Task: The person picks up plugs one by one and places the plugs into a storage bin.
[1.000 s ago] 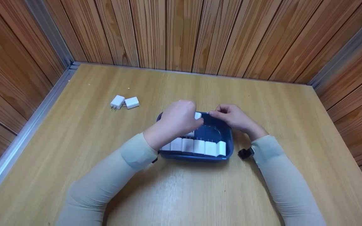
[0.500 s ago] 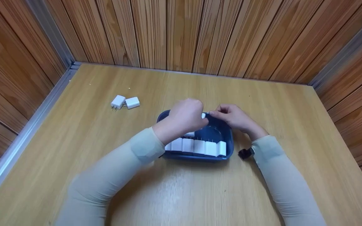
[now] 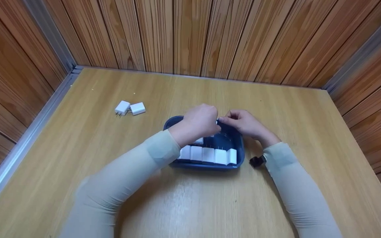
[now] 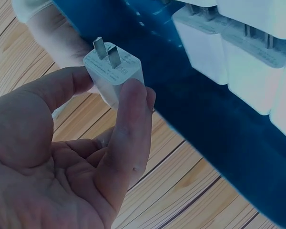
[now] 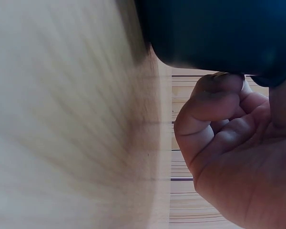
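Note:
Between thumb and fingertips, my left hand (image 3: pixel 198 123) pinches a white plug-in charger (image 4: pixel 115 71), its two metal prongs pointing up toward the wrist camera. The hand is over the back part of a blue plastic bin (image 3: pixel 240 145) and hides much of its left side. White chargers (image 3: pixel 208 155) stand in a row along the bin's near wall, and part of another charger (image 3: pixel 198 141) shows behind them. At the back right of the bin, my right hand (image 3: pixel 246 123) grips the rim with the thumb on top and curled fingers against the outer wall.
Two white chargers lie on the wooden table to the left of the bin, one charger (image 3: pixel 122 108) touching or nearly touching the other charger (image 3: pixel 138 108). Wood-panelled walls (image 3: pixel 190 36) close off the table's back and sides.
My left hand has shifted to the right over the bin, carrying the charger toward the right hand. The right hand keeps its place on the rim.

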`<control>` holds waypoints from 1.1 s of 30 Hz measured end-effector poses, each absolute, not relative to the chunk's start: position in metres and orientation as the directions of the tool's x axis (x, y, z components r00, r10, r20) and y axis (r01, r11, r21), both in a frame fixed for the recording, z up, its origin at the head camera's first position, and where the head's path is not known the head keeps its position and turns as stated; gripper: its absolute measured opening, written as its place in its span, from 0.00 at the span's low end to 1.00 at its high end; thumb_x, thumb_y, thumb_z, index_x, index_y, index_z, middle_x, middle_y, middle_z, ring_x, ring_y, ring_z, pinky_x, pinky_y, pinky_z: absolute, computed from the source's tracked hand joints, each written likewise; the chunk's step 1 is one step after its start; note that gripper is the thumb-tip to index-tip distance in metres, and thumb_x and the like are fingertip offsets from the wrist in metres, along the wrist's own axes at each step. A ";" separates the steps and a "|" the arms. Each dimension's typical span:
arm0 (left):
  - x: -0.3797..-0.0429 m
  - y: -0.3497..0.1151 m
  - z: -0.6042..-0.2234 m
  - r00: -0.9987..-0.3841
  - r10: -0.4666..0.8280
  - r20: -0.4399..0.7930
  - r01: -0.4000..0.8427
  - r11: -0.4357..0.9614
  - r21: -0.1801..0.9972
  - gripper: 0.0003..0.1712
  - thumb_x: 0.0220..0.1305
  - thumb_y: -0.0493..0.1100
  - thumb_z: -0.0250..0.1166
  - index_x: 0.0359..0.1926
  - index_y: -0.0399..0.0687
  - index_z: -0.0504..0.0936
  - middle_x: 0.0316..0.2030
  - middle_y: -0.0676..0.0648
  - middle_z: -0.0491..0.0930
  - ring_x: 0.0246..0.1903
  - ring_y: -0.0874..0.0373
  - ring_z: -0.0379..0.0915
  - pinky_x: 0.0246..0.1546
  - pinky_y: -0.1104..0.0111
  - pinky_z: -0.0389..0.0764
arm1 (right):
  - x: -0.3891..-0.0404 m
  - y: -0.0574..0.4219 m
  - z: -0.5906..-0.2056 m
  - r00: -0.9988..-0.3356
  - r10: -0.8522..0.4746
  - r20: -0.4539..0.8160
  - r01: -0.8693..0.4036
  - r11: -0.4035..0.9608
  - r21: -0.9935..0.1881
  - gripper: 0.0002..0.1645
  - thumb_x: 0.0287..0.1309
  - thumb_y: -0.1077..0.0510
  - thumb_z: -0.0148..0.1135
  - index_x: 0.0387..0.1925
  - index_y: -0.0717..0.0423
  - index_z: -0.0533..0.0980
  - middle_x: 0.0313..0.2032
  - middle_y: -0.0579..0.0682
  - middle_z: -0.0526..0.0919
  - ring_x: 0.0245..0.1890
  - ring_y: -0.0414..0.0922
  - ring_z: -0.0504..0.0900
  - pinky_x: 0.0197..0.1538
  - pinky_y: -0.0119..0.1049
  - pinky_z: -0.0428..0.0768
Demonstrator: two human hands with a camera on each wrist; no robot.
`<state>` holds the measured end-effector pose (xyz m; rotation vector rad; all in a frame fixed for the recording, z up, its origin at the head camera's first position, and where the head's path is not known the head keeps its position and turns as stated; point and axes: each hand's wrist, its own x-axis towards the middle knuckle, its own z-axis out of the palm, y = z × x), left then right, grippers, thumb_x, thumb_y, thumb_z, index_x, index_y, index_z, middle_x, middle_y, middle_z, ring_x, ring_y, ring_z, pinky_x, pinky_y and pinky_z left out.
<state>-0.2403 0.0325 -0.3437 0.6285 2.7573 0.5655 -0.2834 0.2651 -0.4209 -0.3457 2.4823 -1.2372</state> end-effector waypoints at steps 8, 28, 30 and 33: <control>-0.243 0.034 -0.357 -0.870 0.456 -0.188 0.345 0.834 0.431 0.07 0.76 0.47 0.73 0.39 0.51 0.88 0.29 0.50 0.82 0.27 0.55 0.80 0.26 0.69 0.76 | -0.282 0.264 -0.420 -0.909 -0.370 -0.192 -0.071 0.590 -0.804 0.31 0.76 0.29 0.65 0.48 0.52 0.85 0.42 0.54 0.83 0.46 0.55 0.79 0.51 0.46 0.74; -0.239 0.047 -0.376 -0.888 0.431 -0.157 0.366 0.872 0.325 0.11 0.77 0.48 0.72 0.52 0.49 0.92 0.31 0.50 0.84 0.28 0.54 0.82 0.27 0.69 0.81 | -0.284 0.264 -0.421 -0.909 -0.377 -0.178 -0.086 0.587 -0.805 0.30 0.79 0.33 0.64 0.49 0.56 0.85 0.42 0.55 0.83 0.45 0.54 0.78 0.49 0.46 0.74; -0.240 0.049 -0.377 -0.887 0.435 -0.157 0.376 0.875 0.304 0.11 0.78 0.48 0.72 0.53 0.49 0.92 0.30 0.50 0.84 0.27 0.54 0.82 0.26 0.69 0.80 | -0.284 0.265 -0.421 -0.911 -0.374 -0.175 -0.089 0.590 -0.802 0.29 0.80 0.33 0.63 0.49 0.56 0.86 0.43 0.55 0.83 0.45 0.54 0.78 0.49 0.46 0.74; -0.240 0.051 -0.379 -0.886 0.436 -0.159 0.384 0.881 0.275 0.12 0.78 0.48 0.71 0.55 0.50 0.92 0.29 0.50 0.83 0.26 0.55 0.82 0.24 0.70 0.79 | -0.284 0.265 -0.421 -0.914 -0.364 -0.177 -0.084 0.599 -0.797 0.28 0.80 0.33 0.63 0.49 0.55 0.86 0.43 0.55 0.84 0.45 0.54 0.78 0.49 0.45 0.75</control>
